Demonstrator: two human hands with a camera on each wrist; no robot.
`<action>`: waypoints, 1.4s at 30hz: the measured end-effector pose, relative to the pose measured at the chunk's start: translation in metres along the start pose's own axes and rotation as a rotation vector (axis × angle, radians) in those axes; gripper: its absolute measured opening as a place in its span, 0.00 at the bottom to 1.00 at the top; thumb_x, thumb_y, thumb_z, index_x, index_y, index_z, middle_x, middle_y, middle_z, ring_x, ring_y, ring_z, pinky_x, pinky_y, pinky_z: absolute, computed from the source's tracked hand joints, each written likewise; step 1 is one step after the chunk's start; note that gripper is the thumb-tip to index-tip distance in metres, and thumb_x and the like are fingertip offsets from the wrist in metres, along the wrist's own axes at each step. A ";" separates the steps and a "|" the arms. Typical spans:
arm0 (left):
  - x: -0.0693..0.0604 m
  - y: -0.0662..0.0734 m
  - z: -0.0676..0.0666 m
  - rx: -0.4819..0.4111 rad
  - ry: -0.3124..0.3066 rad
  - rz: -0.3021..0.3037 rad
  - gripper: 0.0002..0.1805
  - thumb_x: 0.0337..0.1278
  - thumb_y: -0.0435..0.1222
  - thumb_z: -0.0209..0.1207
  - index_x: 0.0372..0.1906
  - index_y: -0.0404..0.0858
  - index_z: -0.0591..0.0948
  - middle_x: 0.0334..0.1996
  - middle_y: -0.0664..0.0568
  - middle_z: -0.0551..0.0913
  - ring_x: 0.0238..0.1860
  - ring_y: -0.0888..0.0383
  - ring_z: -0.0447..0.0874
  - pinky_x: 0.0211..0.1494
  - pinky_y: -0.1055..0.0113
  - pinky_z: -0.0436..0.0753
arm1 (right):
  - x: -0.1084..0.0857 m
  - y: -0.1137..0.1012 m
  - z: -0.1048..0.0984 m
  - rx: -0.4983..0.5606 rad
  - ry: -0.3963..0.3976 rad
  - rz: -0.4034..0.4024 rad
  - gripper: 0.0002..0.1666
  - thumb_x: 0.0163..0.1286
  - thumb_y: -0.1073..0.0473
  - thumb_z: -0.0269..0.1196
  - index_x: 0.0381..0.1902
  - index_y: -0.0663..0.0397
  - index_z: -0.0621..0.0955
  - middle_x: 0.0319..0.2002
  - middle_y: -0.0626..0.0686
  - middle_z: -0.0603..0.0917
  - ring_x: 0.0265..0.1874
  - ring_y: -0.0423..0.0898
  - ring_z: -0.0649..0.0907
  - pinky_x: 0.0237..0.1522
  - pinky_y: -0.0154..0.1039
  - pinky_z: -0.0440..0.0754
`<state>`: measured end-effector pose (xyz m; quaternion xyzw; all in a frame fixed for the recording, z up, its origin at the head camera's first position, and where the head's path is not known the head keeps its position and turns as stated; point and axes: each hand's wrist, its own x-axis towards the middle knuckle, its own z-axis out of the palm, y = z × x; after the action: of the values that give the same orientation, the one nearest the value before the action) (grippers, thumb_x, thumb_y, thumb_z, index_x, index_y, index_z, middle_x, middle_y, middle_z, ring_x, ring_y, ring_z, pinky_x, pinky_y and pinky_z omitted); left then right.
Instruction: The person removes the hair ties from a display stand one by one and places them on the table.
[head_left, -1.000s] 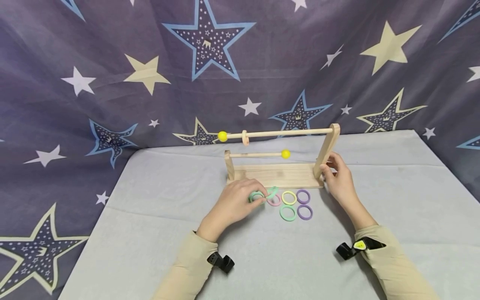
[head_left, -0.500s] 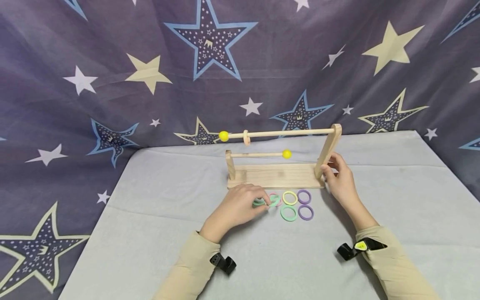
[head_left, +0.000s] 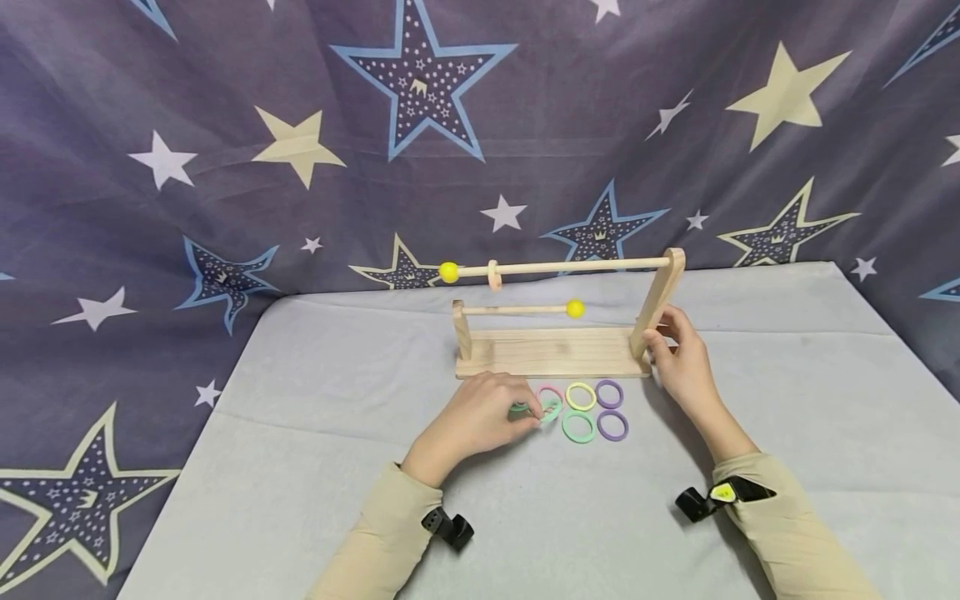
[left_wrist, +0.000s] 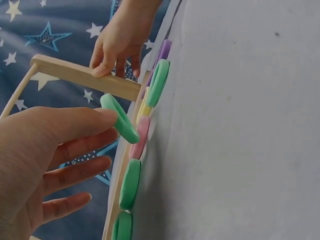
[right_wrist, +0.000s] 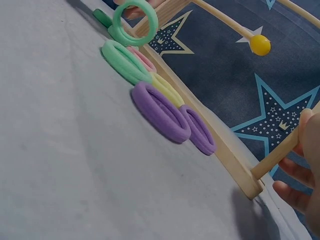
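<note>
My left hand (head_left: 483,417) pinches a green hair tie (left_wrist: 131,134) between thumb and index finger, above the grey cloth; its other fingers are spread. Close to it lie a pink hair tie (left_wrist: 140,137) and two more green ones, largely hidden by the hand in the head view. To the right are a yellow hair tie (head_left: 581,409), another green hair tie (right_wrist: 122,62) and two purple hair ties (right_wrist: 160,112). With thumb and fingers, my right hand (head_left: 681,354) grips the taller right upright of a wooden stand (head_left: 555,354).
The stand's upper rod (head_left: 585,267) carries a small wooden ring (head_left: 493,276) near its yellow end ball (head_left: 448,272). A shorter rod (head_left: 517,310) ends in another yellow ball (head_left: 575,308). Behind the cloth-covered table (head_left: 360,350) hangs a star-patterned curtain (head_left: 420,192).
My left hand has moved slightly right and toward the table's near side, carrying the green hair tie across in front of the pink one. The right hand stays on the upright.
</note>
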<state>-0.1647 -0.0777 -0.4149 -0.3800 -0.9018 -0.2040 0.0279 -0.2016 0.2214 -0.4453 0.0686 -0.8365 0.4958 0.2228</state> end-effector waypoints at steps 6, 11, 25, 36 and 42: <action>0.000 0.001 0.002 0.012 -0.054 -0.008 0.02 0.53 0.44 0.71 0.32 0.55 0.89 0.34 0.68 0.85 0.41 0.65 0.82 0.50 0.66 0.78 | 0.000 0.000 0.000 0.016 0.005 -0.017 0.23 0.70 0.69 0.61 0.61 0.70 0.72 0.51 0.70 0.81 0.44 0.33 0.79 0.36 0.20 0.73; 0.000 0.001 0.004 0.030 -0.079 -0.022 0.02 0.53 0.44 0.71 0.32 0.56 0.88 0.35 0.69 0.85 0.41 0.64 0.81 0.51 0.66 0.77 | 0.000 0.000 0.001 0.018 0.007 -0.022 0.23 0.70 0.69 0.60 0.61 0.70 0.72 0.50 0.70 0.81 0.43 0.29 0.78 0.35 0.20 0.73; -0.001 0.003 0.004 0.050 -0.117 -0.045 0.03 0.53 0.42 0.71 0.31 0.55 0.88 0.36 0.68 0.85 0.42 0.64 0.82 0.53 0.64 0.77 | 0.000 -0.002 0.000 0.014 0.007 -0.024 0.23 0.71 0.67 0.60 0.60 0.70 0.72 0.50 0.70 0.81 0.43 0.33 0.80 0.35 0.20 0.73; -0.002 0.006 0.000 0.101 -0.083 -0.023 0.03 0.52 0.41 0.71 0.31 0.55 0.89 0.35 0.67 0.85 0.42 0.63 0.82 0.51 0.64 0.78 | -0.002 -0.003 -0.001 0.014 0.007 -0.019 0.22 0.70 0.68 0.60 0.60 0.70 0.72 0.51 0.70 0.81 0.44 0.30 0.78 0.37 0.20 0.73; -0.002 0.005 0.003 0.104 -0.092 -0.029 0.03 0.52 0.41 0.71 0.31 0.55 0.88 0.36 0.67 0.85 0.43 0.63 0.82 0.53 0.63 0.77 | -0.001 -0.002 0.000 0.016 0.008 -0.027 0.22 0.70 0.69 0.61 0.60 0.70 0.72 0.51 0.70 0.81 0.42 0.22 0.74 0.37 0.19 0.72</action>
<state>-0.1595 -0.0748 -0.4162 -0.3742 -0.9168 -0.1396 0.0030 -0.2004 0.2201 -0.4444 0.0797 -0.8306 0.4998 0.2323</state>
